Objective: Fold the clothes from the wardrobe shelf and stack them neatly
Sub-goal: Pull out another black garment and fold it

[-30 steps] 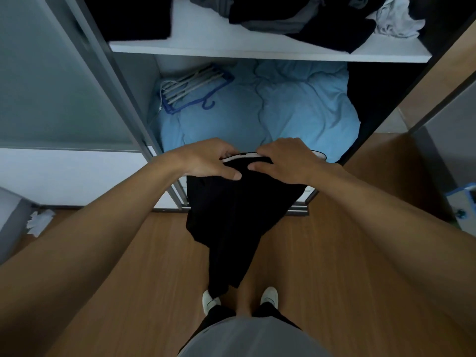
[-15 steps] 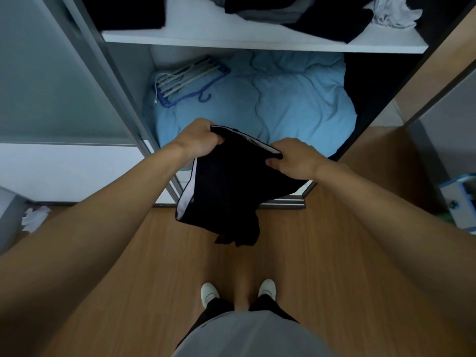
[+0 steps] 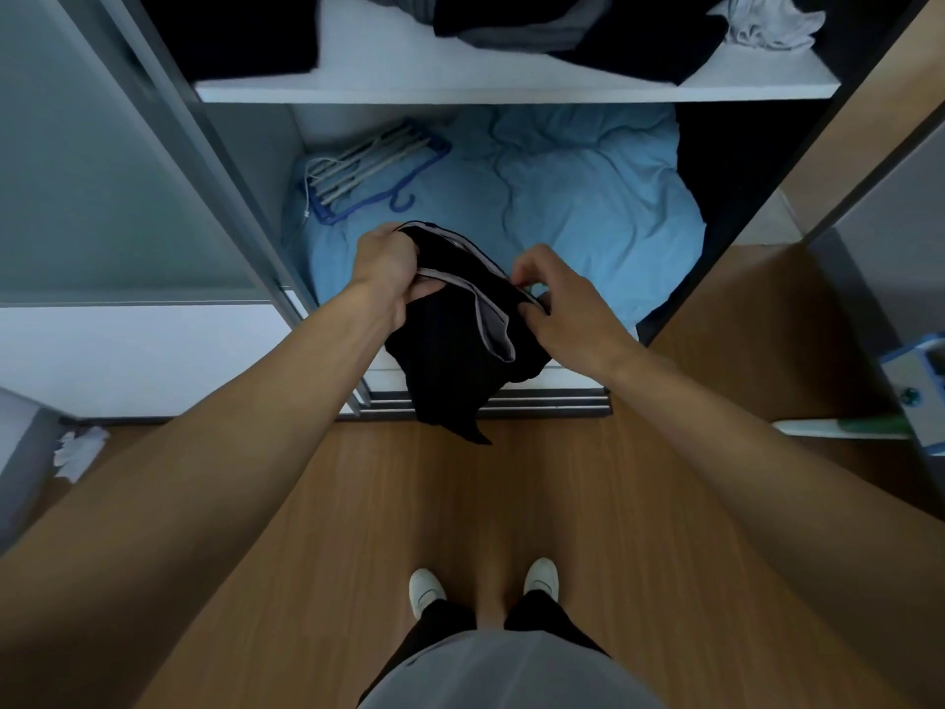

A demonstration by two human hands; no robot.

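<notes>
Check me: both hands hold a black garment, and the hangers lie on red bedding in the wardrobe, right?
Not quite: the head view shows the bedding is light blue, not red. Otherwise yes: the left hand and right hand hold the black garment, and the hangers lie on that bedding.

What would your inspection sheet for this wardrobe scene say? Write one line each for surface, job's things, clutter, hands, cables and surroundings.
Surface: white shelf at top; wooden floor below.
Job's things: black garment with pale trim, held in the air before the wardrobe; unfolded clothes heaped on the shelf.
Clutter: hangers lying on blue bedding; crumpled white paper on the floor.
Hands: left hand grips one edge of the garment; right hand pinches the trim.
Cables: maybe a thin white cord beside the hangers; too small to tell.
Surroundings: sliding door at left; blue-and-white object at the right edge.
</notes>
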